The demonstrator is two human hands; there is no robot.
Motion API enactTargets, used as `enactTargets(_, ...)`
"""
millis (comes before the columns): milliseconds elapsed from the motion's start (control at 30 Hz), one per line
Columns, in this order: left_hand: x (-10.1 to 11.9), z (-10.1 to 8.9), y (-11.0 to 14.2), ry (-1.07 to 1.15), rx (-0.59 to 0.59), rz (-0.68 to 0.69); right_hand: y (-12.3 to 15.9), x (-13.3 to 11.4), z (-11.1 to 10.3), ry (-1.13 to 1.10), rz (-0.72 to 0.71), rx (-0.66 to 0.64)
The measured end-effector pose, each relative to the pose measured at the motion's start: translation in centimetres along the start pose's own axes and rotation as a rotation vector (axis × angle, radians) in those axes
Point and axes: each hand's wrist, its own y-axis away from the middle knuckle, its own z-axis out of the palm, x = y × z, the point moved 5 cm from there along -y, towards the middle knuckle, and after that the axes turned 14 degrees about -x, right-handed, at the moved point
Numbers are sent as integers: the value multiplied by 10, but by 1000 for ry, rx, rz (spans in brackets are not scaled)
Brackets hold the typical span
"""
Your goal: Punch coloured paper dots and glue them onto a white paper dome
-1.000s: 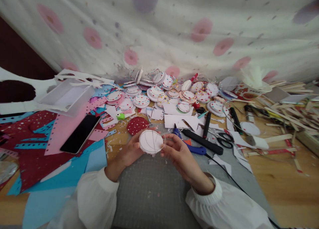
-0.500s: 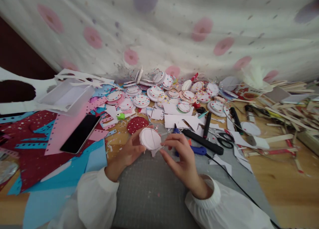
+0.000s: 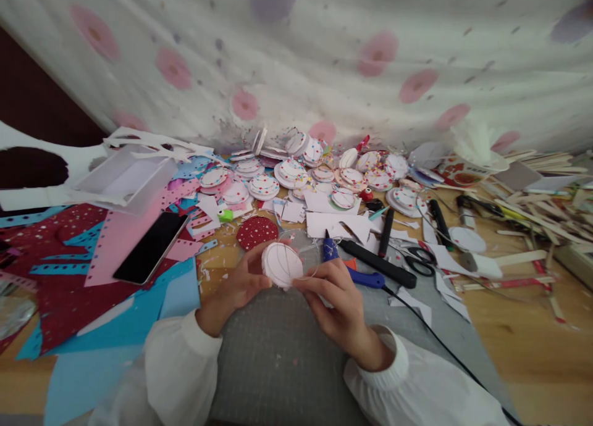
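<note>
My left hand (image 3: 243, 281) is closed on the left edge of a small layered white paper disc (image 3: 281, 265), thumb in front, tilted to face me. A thin string runs across the disc's face and loops off its right side. With thumb and fingertips together, my right hand (image 3: 336, 302) pinches this string at the disc's lower right edge. Behind the disc lies a dark red, white-dotted round piece (image 3: 257, 233). A blue-handled glue gun (image 3: 368, 279) rests just past my right hand, its cord running toward me.
Many bead-trimmed discs (image 3: 263, 186) are heaped along the back. On the left are a phone (image 3: 151, 248), coloured sheets (image 3: 69, 271) and a white tray (image 3: 125, 179). Scissors (image 3: 420, 260), a black bar (image 3: 380, 264) and wooden sticks (image 3: 528, 259) lie right. A grey mat (image 3: 282, 364) spreads beneath my hands.
My right hand's fingers have closed together at the disc's lower right edge. The string across the disc has shifted and now curves, and the disc has moved slightly.
</note>
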Motion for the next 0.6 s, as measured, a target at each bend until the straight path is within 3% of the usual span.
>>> enactTargets(233,0,-2,0,8,15,10,0,2,-1,6,33,30)
enactTargets(600,2,4,-2,-18,-36,29,2,4,6,18,17,-25)
